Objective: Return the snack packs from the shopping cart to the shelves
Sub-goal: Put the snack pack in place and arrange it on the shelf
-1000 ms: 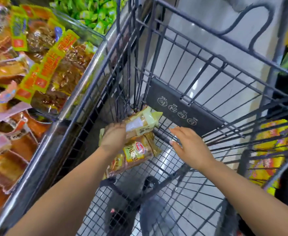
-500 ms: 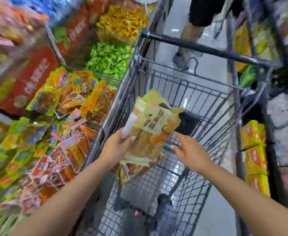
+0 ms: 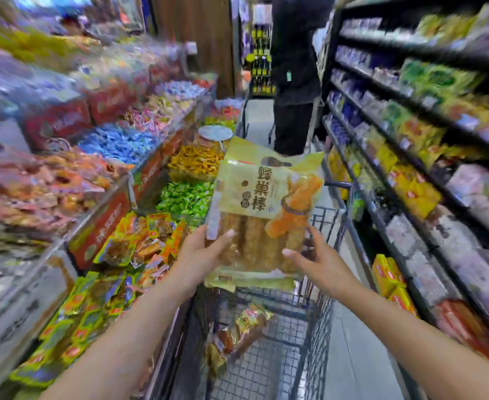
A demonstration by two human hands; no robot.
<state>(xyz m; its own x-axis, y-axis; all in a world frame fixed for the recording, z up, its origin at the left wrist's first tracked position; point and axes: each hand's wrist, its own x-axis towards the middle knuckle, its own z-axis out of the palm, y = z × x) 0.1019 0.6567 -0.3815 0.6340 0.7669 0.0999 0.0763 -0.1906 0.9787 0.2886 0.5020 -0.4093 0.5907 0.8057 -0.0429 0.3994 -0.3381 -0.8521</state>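
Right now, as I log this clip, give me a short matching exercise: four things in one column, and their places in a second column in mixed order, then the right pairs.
Things
1. yellow snack pack
2. second snack pack
3. green candies
4. person in dark clothes

Places
A. lying inside the shopping cart
B. standing in the aisle beyond the cart
C. held up above the cart between the left hand and the right hand
D. in a bin on the left, beside the cart

Pairs: 1-C, 2-A, 3-D, 4-B
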